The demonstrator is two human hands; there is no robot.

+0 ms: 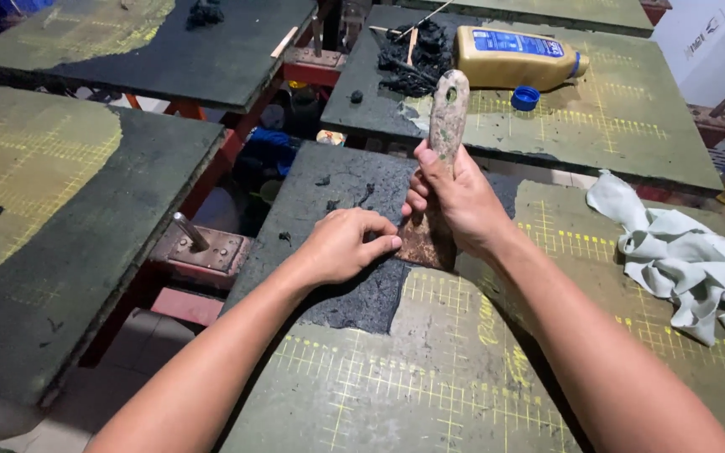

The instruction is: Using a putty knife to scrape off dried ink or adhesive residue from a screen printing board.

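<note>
Scraper (438, 176) — rusty blade, worn handle — in clenched right hand (456, 201); left hand (341, 245) fingers curled, pressing blade.

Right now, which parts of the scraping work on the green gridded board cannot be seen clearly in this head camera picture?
- Head view: the rusty flat blade of the scraper is partly covered by the left hand and right hand; its edge against the green gridded board is hidden.
- The crumpled white cloth is cut off by the right edge.
- The tan plastic bottle has lettering too small to make out.
- What lies under the black residue layer does not show.
</note>
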